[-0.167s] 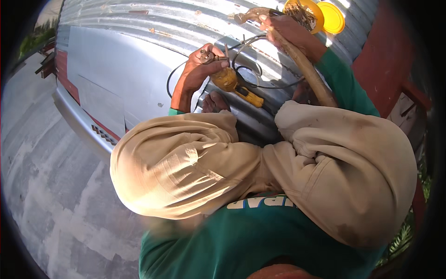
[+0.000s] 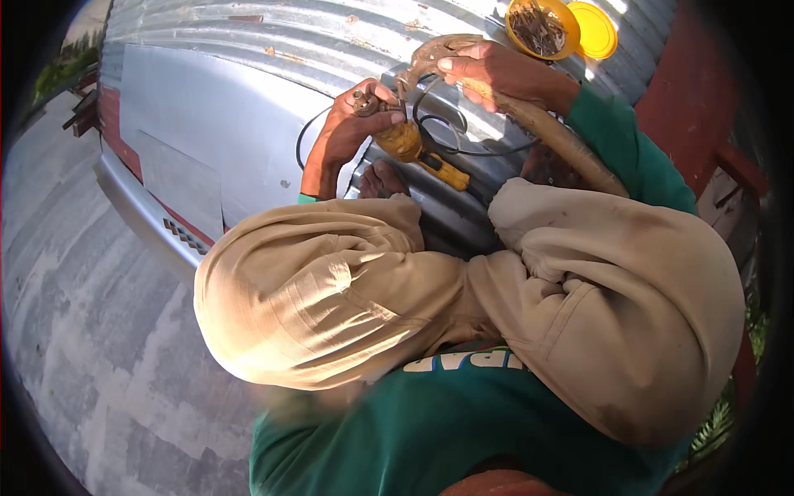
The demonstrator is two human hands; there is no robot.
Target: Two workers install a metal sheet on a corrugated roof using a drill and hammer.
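Ridged metal roofing spread out in front of you, with two flat grey sheets lying over its left part, a large one and a smaller one. Left of these lay a wide grey surface; a dull red panel stood on your right, and some green leaves showed at the lower right edge.

One black cord looped across the metal between and behind your hands, cluttering the ground there. Beyond your right hand sat one yellow tub of nails, too many and too small to count, with one yellow lid just beside it.

You had one hammer, your right hand grasping its wooden handle close to the head, which was held just beside your left hand. That hand was clasped about the metal end of one yellow power tool, which lay slanting between your knees and the roofing. One thin metal rod stood by your left thumb; whether you pinched it could not be told. Your two feet showed, partly hidden by your tan trousers.
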